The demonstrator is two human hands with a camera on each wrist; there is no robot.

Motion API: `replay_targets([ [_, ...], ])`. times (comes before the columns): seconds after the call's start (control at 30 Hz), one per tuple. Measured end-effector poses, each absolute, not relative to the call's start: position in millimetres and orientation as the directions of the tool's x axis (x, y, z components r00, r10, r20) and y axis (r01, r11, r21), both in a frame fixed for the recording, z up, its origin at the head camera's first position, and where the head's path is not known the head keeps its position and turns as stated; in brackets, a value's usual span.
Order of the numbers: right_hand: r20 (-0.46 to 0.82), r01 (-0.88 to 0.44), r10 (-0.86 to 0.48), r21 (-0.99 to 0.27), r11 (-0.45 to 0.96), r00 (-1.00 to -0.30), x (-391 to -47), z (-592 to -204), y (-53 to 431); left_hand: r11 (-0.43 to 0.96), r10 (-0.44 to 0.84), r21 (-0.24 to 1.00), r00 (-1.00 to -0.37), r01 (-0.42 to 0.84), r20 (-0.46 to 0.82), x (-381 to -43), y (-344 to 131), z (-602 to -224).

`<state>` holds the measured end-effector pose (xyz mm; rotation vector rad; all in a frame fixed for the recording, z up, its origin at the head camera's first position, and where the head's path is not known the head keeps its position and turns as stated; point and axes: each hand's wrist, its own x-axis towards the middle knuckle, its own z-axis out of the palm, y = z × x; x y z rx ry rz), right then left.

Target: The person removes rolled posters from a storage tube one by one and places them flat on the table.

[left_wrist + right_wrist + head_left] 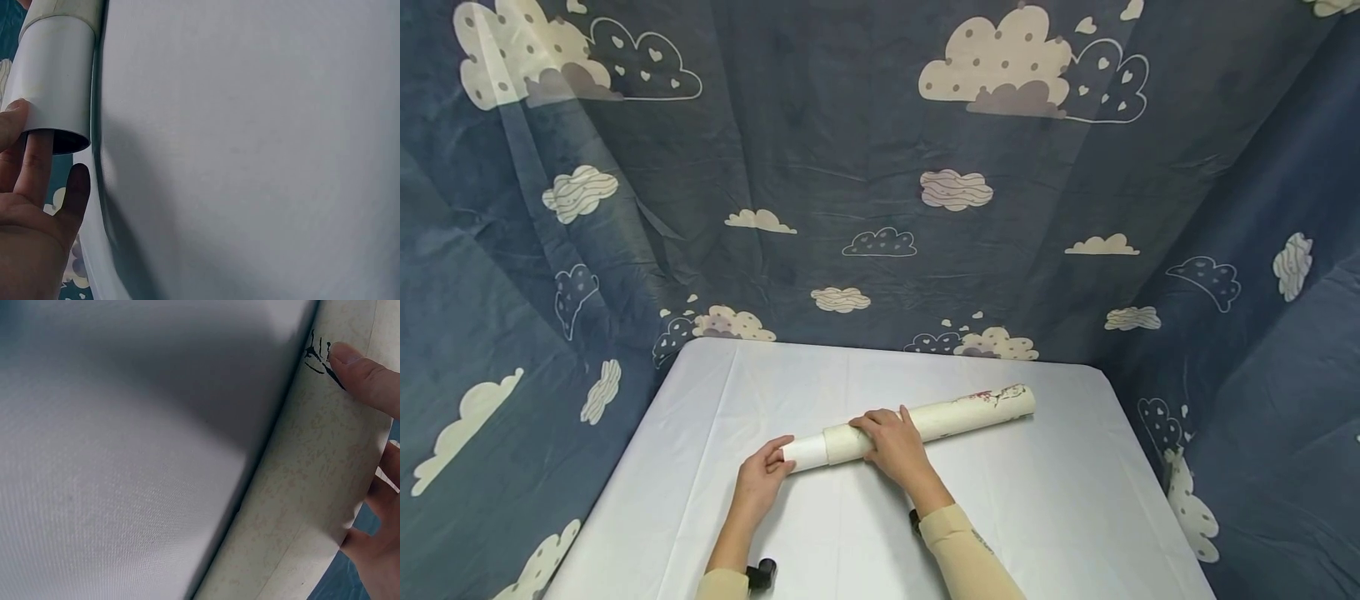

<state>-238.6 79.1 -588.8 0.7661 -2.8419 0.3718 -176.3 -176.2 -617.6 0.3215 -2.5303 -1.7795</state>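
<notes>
A long roll of cream paper with a red and dark floral print (977, 412) lies slantwise over the table, its far end toward the right. From its left end sticks a hollow white tube (806, 452). My left hand (762, 483) pinches this tube at the open end; in the left wrist view the thumb (14, 122) presses the outside while two fingers reach in under the rim. The right hand (895, 446) grips the paper roll left of its middle. In the right wrist view its thumb (359, 372) lies beside a black printed twig, with the other fingers on the opposite side.
The table (1037, 508) has a white cloth over it. Dark blue curtains with a cloud print (880, 167) hang behind it and along both sides. Black straps with small devices (762, 575) sit on the wrists.
</notes>
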Motion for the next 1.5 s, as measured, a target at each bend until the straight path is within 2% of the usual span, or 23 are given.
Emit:
replay_targets([
  [1.5,0.257,-0.474,-0.420,-0.211,0.855,-0.871,-246.4,-597.1,97.2,0.344,-0.200,0.929,-0.977,-0.136,-0.069,-174.0,-191.2,-614.8],
])
